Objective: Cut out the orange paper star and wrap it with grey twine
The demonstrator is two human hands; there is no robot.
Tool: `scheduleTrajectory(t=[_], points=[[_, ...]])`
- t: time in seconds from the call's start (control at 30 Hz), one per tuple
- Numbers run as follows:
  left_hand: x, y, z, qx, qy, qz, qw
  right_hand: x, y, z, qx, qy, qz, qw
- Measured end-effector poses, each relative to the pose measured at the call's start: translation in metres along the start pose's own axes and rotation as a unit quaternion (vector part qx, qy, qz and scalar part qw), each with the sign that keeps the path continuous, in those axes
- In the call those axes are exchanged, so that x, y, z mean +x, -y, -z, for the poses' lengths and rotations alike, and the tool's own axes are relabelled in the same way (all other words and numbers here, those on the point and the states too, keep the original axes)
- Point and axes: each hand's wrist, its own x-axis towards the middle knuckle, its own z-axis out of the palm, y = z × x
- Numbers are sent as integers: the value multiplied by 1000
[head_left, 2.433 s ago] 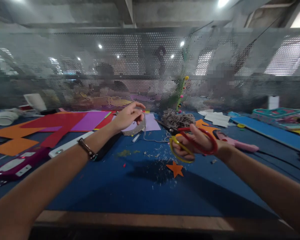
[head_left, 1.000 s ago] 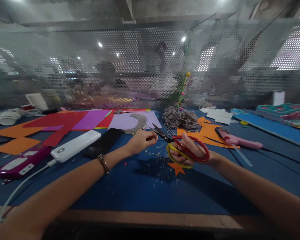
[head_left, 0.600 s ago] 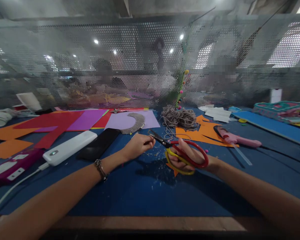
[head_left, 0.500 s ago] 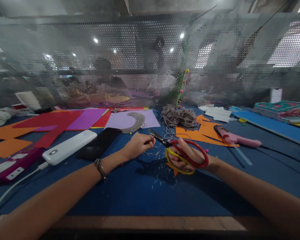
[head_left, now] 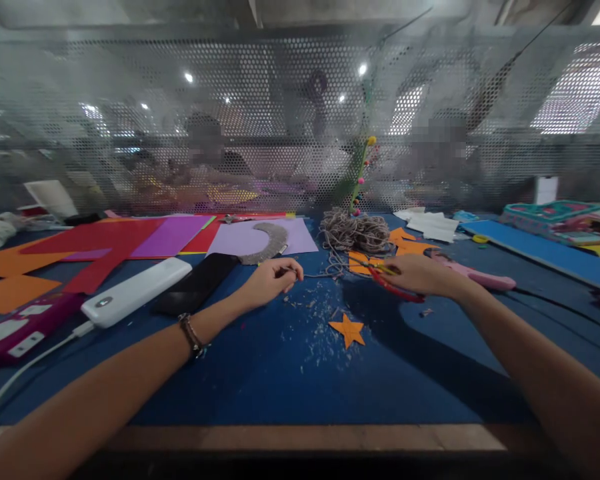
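Observation:
My left hand (head_left: 271,283) is closed in a pinch above the blue table, left of centre. A strand of grey yarn (head_left: 320,275) runs from its fingertips to the tangled yarn pile (head_left: 355,231). My right hand (head_left: 420,275) grips scissors (head_left: 395,288) with red and yellow handles, low over orange paper (head_left: 363,263) in front of the pile. Between my hands lies an orange star (head_left: 349,330), amid pale scraps. Behind my left hand, a grey crescent (head_left: 267,245) rests on a lilac sheet (head_left: 300,237).
To the left are a black phone (head_left: 200,283), a white power bank (head_left: 135,293) with a cable, a magenta power strip (head_left: 30,327) and coloured sheets. A pink glue gun (head_left: 485,278) lies at right, near a blue board (head_left: 545,253). A perforated screen (head_left: 290,133) stands behind.
My right hand has moved the scissors away from my left hand, to the right and towards the orange paper. The orange star, mostly covered before, is now in full view.

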Motion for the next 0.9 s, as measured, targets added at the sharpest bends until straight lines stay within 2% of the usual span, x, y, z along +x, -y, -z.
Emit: scheduleTrajectory(t=[0.1,0.17,0.23,0.3,0.37,0.43,0.57,0.73,0.9], points=[[0,-7,1,-56,-1,9,998,5,-7,-3,-24,-22,18,999],[0,-12,0,-85,6,14,996,6,5,-11,-12,-54,52,997],[-1,-18,-3,-104,16,21,994,6,28,-21,20,-71,96,993],[-2,-22,-7,-112,25,29,993,6,54,-34,80,-33,149,985],[-2,-26,-10,-109,32,37,993,7,75,-47,282,84,206,933],[-3,-29,-11,-97,34,43,994,9,87,-55,369,124,195,900],[-3,-30,-3,-51,19,47,997,9,88,-55,360,117,150,913],[7,-19,25,73,-17,41,996,-3,75,-33,329,55,120,935],[17,1,50,257,-90,15,962,-10,55,-21,301,-16,89,949]])
